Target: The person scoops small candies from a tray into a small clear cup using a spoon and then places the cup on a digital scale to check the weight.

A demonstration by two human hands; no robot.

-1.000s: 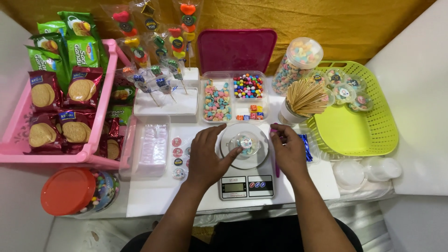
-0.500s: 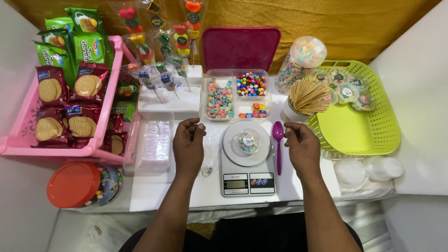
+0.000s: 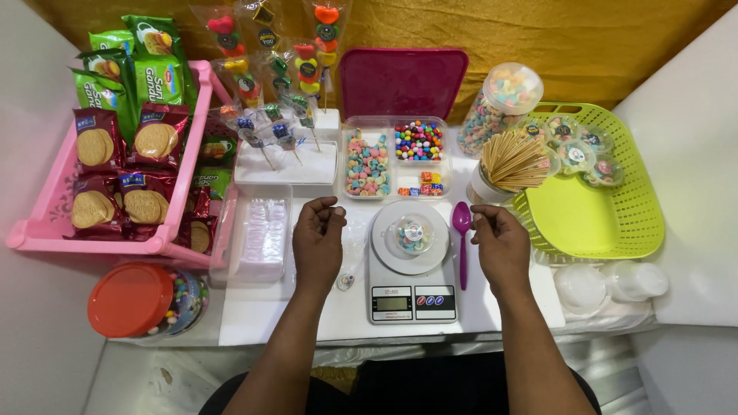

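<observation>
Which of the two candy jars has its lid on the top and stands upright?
The jar with the orange lid, at the table's front left corner. The other candy jar, behind the toothpicks, is tilted with a clear lid.

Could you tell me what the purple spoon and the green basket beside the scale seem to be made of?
Purple spoon: probably plastic, smooth and slightly glossy, uniform colour. Green basket: likely moulded plastic, with a matte lattice of regular holes.
</observation>
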